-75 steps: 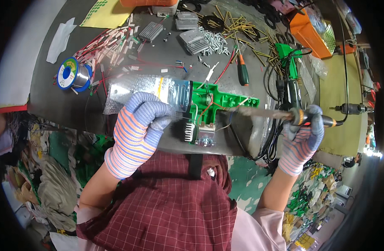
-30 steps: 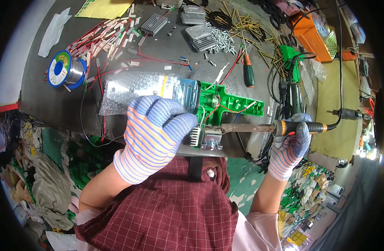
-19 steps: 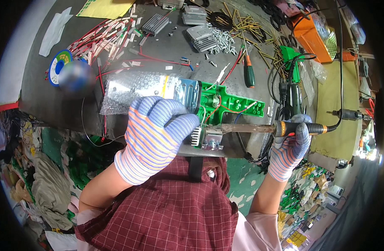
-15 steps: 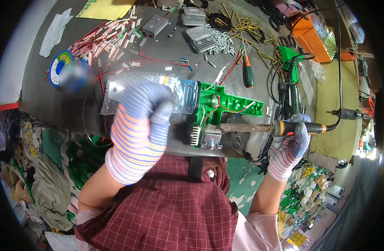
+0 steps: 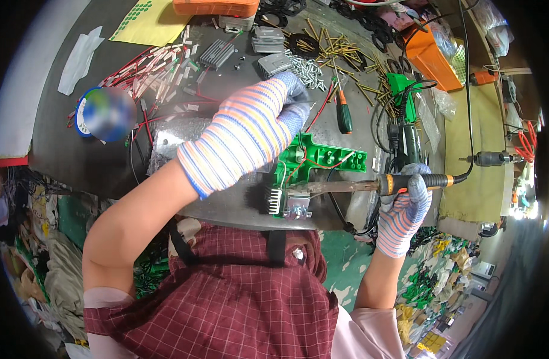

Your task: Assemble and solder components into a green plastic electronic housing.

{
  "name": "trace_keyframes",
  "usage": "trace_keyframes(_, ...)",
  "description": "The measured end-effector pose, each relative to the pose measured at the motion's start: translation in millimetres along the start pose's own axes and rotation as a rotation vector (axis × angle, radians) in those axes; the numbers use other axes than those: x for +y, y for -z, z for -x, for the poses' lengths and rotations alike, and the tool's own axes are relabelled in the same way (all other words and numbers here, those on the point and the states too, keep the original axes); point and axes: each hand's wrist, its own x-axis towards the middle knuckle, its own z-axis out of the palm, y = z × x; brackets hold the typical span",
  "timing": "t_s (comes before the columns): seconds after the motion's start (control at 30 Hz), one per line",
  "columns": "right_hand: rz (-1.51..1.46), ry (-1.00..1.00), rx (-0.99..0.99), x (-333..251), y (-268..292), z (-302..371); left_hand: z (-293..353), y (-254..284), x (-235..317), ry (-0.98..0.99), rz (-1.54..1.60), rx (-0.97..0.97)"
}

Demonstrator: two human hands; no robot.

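Right hand (image 5: pixel 405 206) grips a soldering iron (image 5: pixel 379 184), tip over the green housing (image 5: pixel 319 154) leftward, seemingly soldering; left hand (image 5: pixel 253 125) curls, hold unclear; next move likely needs steadiness

Tilted orange bin (image 5: pixel 429 58), dotted sheet (image 5: pixel 156 30)

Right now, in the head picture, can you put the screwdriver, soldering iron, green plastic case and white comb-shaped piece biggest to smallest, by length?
1. Soldering iron
2. Green plastic case
3. Screwdriver
4. White comb-shaped piece
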Motion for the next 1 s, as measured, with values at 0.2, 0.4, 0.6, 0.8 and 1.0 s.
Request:
trace_keyframes(0.2, -0.050, -0.020, -0.042, 1.1, 6.2, -3.6, -13.0, 7.0, -3.5, 0.076, 0.410, -0.379)
trace_keyframes(0.4, -0.189, -0.098, -0.125, 1.3, 10.5, -4.7, -13.8, 26.4, 9.6, -0.049, 0.145, -0.771)
trace_keyframes(0.6, -0.257, -0.135, -0.221, 2.4, 23.5, -6.0, -19.4, 27.2, 19.9, -0.109, -0.063, -0.832)
trace_keyframes(0.8, -0.218, -0.085, -0.116, 3.1, 19.4, -2.0, -31.6, 24.2, 18.0, -0.009, -0.039, -0.939)
trace_keyframes(1.0, -0.215, -0.070, -0.195, 0.4, 19.6, -1.1, -32.6, 24.3, 21.9, -0.039, -0.123, -0.932)
